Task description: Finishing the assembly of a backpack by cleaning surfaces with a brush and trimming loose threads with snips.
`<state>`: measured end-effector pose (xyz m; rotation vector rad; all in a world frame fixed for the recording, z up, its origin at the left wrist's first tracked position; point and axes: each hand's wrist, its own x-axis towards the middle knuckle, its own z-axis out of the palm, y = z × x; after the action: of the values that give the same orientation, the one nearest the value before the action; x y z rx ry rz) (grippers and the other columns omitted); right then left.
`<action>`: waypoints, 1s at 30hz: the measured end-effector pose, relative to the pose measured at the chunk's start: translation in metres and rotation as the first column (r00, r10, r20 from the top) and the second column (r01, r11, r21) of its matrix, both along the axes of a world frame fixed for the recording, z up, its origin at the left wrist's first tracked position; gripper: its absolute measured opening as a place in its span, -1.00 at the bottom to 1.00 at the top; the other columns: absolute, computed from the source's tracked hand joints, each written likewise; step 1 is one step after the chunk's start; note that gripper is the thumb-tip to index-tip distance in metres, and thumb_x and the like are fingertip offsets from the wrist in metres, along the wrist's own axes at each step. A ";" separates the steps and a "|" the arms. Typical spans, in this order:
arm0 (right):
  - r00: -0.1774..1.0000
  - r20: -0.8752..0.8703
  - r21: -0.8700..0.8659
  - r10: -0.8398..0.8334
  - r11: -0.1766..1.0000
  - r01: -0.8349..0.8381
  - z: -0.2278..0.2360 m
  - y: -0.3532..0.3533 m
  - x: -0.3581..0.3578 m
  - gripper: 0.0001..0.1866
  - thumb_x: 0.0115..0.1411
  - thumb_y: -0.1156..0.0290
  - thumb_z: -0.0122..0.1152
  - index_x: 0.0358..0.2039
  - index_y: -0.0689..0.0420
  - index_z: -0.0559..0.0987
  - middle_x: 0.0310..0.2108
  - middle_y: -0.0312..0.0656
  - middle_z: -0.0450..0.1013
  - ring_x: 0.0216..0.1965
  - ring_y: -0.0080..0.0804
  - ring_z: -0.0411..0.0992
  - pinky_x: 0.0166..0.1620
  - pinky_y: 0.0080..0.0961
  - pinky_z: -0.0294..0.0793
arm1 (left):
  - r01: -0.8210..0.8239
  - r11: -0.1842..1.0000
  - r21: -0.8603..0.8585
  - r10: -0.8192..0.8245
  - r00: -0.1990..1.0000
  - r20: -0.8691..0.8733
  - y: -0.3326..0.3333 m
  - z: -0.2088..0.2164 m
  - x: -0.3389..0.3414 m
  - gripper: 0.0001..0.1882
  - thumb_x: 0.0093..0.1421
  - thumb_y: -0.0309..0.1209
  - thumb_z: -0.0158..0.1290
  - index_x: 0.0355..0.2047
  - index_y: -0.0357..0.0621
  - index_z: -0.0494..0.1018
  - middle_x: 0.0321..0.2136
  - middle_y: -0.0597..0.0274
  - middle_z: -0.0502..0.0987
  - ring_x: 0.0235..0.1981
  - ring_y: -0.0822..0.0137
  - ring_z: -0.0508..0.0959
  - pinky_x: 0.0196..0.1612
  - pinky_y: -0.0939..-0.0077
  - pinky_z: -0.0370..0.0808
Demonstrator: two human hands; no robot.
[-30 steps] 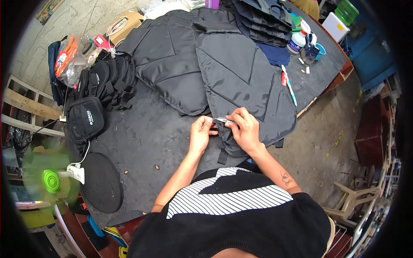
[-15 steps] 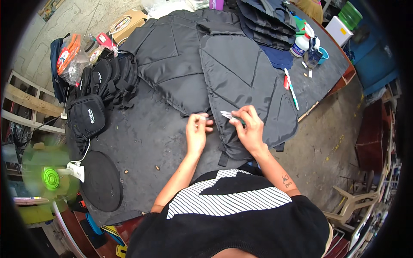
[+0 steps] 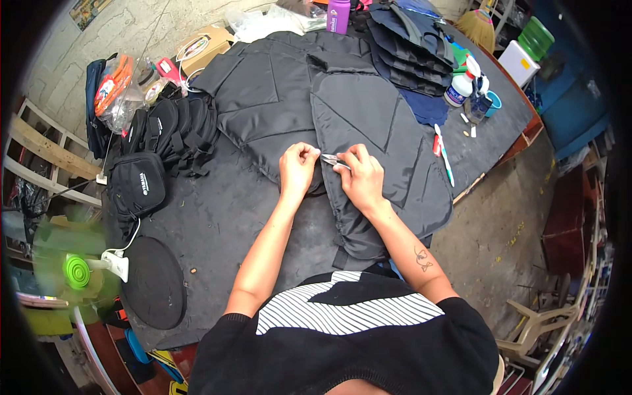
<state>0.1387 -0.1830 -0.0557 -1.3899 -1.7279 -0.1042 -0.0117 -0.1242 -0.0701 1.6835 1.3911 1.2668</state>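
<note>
Black padded panel (image 3: 362, 105), snips (image 3: 331, 159) at its edge.
Right grip (image 3: 362, 176) holds my snips; left grip (image 3: 297, 170) pinched, contents unclear.

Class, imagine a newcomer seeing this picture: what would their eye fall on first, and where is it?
Probably the centre, where the person's right grip holds small metal snips beside the pinched left grip, over the left edge of a black padded panel. Bright colours may come next: the fan with a green hub at lower left, and the purple bottle at the top.
</note>
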 end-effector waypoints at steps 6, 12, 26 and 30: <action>0.999 0.031 0.027 0.013 1.000 -0.014 0.002 0.011 -0.004 -0.83 -0.09 0.48 0.32 -0.42 0.15 0.57 -0.40 -0.24 0.39 -0.45 -0.27 0.42 -0.38 -0.38 0.35 | 0.002 0.993 0.118 0.013 0.992 -0.122 -0.010 0.012 0.004 -0.86 0.09 -0.47 0.13 -0.51 -0.29 0.45 -0.58 0.20 0.40 -0.60 0.34 0.42 -0.48 0.47 0.37; 1.000 -0.002 0.060 0.023 0.998 -0.023 -0.002 0.016 -0.006 -0.88 -0.09 0.50 0.30 -0.47 0.16 0.55 -0.44 -0.25 0.38 -0.44 -0.31 0.43 -0.39 -0.40 0.32 | 0.043 0.924 0.381 0.091 0.941 -0.327 -0.011 0.008 0.008 -0.89 0.10 -0.47 0.11 -0.47 -0.23 0.42 -0.52 0.13 0.43 -0.54 0.11 0.49 -0.43 0.29 0.42; 0.935 -0.341 -0.196 -0.098 0.980 0.031 0.021 0.047 0.005 -0.80 0.05 0.40 0.30 -0.30 0.15 0.54 -0.28 -0.21 0.39 -0.47 -0.28 0.47 -0.36 -0.37 0.45 | 0.022 0.962 -0.272 0.053 0.963 0.266 0.147 0.002 0.022 -0.78 0.13 -0.40 0.13 -0.27 -0.29 0.57 -0.52 0.15 0.59 -0.56 0.39 0.52 -0.41 0.42 0.48; 0.949 -0.298 -0.157 -0.105 0.986 0.060 0.018 0.091 0.007 -0.79 0.07 0.35 0.27 -0.30 0.15 0.54 -0.26 -0.19 0.39 -0.35 -0.17 0.49 -0.26 -0.29 0.46 | 0.067 0.968 -0.243 0.022 0.938 0.347 0.168 0.004 0.028 -0.83 0.13 -0.44 0.14 -0.33 -0.30 0.57 -0.52 0.22 0.57 -0.58 0.47 0.50 -0.50 0.48 0.48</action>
<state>0.1455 -0.0923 -0.0376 -1.4981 -1.4429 0.1870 0.0167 0.0442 -0.0660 1.2314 1.2523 1.2442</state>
